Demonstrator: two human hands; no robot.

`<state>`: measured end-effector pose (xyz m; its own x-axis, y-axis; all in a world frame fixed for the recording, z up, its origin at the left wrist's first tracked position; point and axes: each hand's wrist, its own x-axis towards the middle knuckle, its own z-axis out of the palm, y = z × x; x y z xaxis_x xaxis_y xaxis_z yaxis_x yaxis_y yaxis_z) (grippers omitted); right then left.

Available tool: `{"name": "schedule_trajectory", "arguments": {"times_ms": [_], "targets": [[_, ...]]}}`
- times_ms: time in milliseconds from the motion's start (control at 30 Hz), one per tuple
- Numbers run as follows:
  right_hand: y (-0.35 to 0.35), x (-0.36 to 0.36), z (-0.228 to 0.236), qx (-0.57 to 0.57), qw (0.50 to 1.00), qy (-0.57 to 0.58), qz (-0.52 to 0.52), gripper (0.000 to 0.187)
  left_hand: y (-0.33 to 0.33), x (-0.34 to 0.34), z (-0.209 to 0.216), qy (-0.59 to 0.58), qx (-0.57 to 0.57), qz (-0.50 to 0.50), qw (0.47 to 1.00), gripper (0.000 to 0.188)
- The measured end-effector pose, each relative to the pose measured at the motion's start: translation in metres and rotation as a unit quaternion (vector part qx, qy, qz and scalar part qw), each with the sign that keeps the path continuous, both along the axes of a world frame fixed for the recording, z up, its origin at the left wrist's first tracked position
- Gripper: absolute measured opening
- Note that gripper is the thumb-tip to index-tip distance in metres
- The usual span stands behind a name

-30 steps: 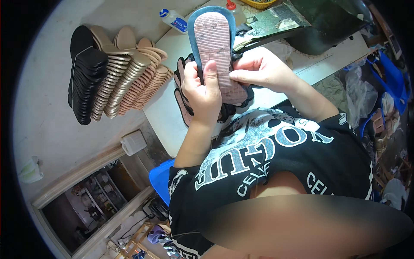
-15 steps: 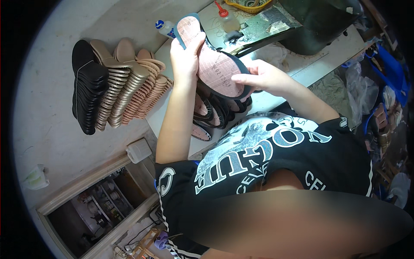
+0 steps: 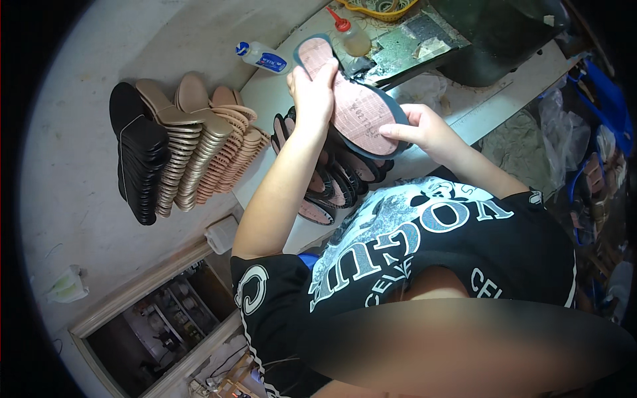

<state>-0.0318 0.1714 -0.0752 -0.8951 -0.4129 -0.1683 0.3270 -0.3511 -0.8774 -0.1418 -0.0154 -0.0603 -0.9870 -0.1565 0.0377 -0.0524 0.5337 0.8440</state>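
Observation:
My two hands hold up a shoe insole (image 3: 361,116) over the table. Its pinkish, grid-textured face bears handwritten marks, and a dark blue-grey rim runs around it. With my left hand (image 3: 313,93) I grip the narrower end, thumb lying across the pink face. At the wide end my right hand (image 3: 424,131) pinches the edge, its thumb on the face and the other fingers partly hidden behind. Below the insole, partly covered by it and my left arm, lies a pile of black shoe pieces with pink inner faces (image 3: 315,211).
Against the wall at left stand stacks of black insoles (image 3: 141,156), gold ones (image 3: 211,136) and pink ones (image 3: 232,162). On the white table (image 3: 478,106) are a white-and-blue bottle (image 3: 262,57), a red-tipped squeeze bottle (image 3: 353,40), a yellow basket (image 3: 385,9) and a dark green plate (image 3: 418,43).
In the picture, the insole and both hands have shifted right and slightly down. The whole view has also shifted a little. Both hands keep their hold on the insole.

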Motion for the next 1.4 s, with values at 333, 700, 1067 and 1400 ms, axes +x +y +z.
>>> {"name": "schedule_trajectory", "arguments": {"times_ms": [333,700,1067,1400], "targets": [[-0.012,0.016,0.019,-0.043,0.989,-0.133,0.051,0.025,0.0,-0.006,0.0,-0.02,0.052,-0.004,0.998,0.059],[-0.033,0.004,0.043,-0.105,0.98,-0.165,-0.036,0.024,-0.026,-0.032,0.012,-0.067,-0.028,-0.059,0.996,0.074],[-0.033,-0.001,0.049,-0.071,0.985,-0.145,-0.066,0.038,-0.026,-0.046,0.086,-0.251,-0.081,-0.489,0.832,0.034],[-0.024,-0.015,0.046,0.051,0.993,-0.09,-0.054,0.048,-0.039,-0.015,0.087,-0.213,-0.105,-0.415,0.878,0.031]]}}
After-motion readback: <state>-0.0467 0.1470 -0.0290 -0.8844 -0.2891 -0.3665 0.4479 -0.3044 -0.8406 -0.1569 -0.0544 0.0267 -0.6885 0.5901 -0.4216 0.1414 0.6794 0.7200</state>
